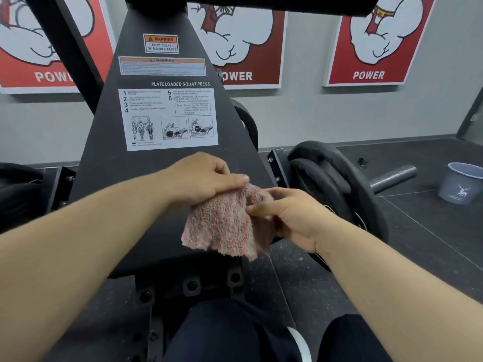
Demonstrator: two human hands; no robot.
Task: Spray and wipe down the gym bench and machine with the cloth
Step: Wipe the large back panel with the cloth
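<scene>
The left hand (206,178) has its fingers curled over the top edge of the cloth (222,226), with the thumb lying along it. The right hand (290,215) pinches the cloth's upper right corner between thumb and fingers. The pink, fluffy cloth hangs from both hands in front of the lower right part of the machine (104,178), a sloping black panel, close to its right edge; whether it touches the panel cannot be told.

A grey bucket (460,184) stands on the dark floor (431,231) well off to the right, its inside out of sight. Between it and the panel's right edge hang black weight plates (339,184) on a steel bar (392,177). Higher on the panel sit a white instruction sticker (170,118) and an orange warning label (161,43). Red posters (368,48) line the wall behind.
</scene>
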